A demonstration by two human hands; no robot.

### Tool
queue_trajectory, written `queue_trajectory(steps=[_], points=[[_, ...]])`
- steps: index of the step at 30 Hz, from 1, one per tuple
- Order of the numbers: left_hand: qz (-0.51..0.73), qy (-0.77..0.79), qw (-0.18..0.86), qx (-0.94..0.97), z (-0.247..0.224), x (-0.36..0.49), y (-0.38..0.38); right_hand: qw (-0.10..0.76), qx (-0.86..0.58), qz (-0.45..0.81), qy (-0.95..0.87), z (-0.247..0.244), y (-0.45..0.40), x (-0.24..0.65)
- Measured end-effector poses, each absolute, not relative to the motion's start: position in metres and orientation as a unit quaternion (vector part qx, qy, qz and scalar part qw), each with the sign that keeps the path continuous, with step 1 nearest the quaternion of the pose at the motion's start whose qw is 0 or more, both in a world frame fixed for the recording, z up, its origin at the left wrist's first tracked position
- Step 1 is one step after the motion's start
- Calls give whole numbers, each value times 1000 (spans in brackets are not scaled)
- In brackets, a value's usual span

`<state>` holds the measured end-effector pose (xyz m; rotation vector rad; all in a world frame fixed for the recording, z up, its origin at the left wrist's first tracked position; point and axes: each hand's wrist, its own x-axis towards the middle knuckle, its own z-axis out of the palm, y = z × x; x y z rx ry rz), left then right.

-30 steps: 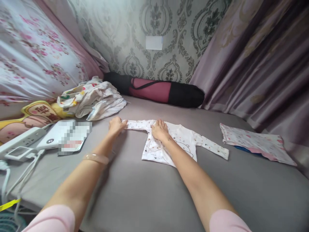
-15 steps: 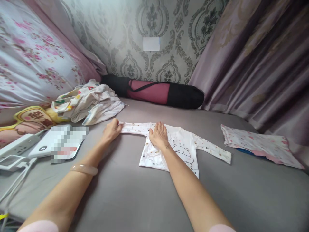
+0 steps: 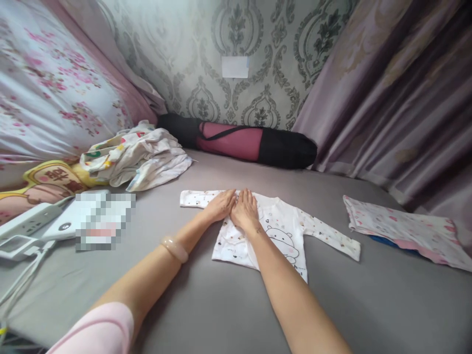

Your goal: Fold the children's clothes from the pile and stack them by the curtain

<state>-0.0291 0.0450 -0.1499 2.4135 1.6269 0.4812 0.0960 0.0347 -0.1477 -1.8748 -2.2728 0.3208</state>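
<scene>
Writing: dark characters stood on the yellow cushion (image 3: 55, 178) at far left; not legible with certainty. The white boxy device (image 3: 63, 224) bore a round dark logo, too small to identify; the label area beside it was pixelated. Tiny lettering near the hem of the baby shirt (image 3: 275, 212), below a line-drawn hippo (image 3: 282, 242), could not be read.

Hands: left hand (image 3: 221, 205) and right hand (image 3: 244, 210) lay palm down, side by side, on the upper chest of the shirt, near the shoulder seam. Fingers were extended, not clamped on anything. Right fingers pointed away from the wearer; left fingers angled inward, tips at the edge of the right hand. Both forearms reached forward and converged; a pale bangle (image 3: 174, 249) circled the left one.

Shirt: white, speckled sleeves, spread flat mid-bed on the gray sheet (image 3: 206, 305), both sleeves outstretched.

Surroundings: folded heart-print cloth (image 3: 401, 227) to the right; crumpled fabric (image 3: 143, 153) at back left; black-and-maroon cylindrical bag (image 3: 232, 142) along the wall.
</scene>
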Motion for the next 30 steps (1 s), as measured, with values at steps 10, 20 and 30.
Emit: queue_trajectory(steps=[10, 20, 30], points=[[66, 675, 52, 733, -150, -75, 14, 89, -631, 81, -766, -151, 37, 95], [19, 759, 28, 650, -145, -121, 10, 85, -639, 89, -759, -152, 39, 94], [224, 527, 134, 809, -139, -32, 47, 158, -638, 96, -747, -155, 36, 96]])
